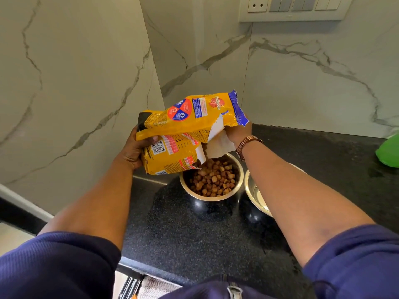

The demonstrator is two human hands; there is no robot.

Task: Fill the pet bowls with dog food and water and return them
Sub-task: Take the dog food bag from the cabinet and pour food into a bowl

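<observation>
One yellow plastic dog-food bag [185, 124], torn open, tilted over the left bowl; left hand [135, 151] gripped its base, right hand [235, 132] its torn top. Two round steel bowls, side by side on black granite counter [183, 229]: left bowl [212, 197] held brown kibble [213, 180]; right bowl [253, 190] partly hidden by the forearm.

The dog food bag [185, 126] is glossy yellow plastic film with a white inner lining at its torn mouth. Both bowls [212, 180] [255, 195] are shiny polished metal. The table [194, 234] is glossy black speckled stone; the wall [75, 72] is smooth veined marble-look tile.
</observation>
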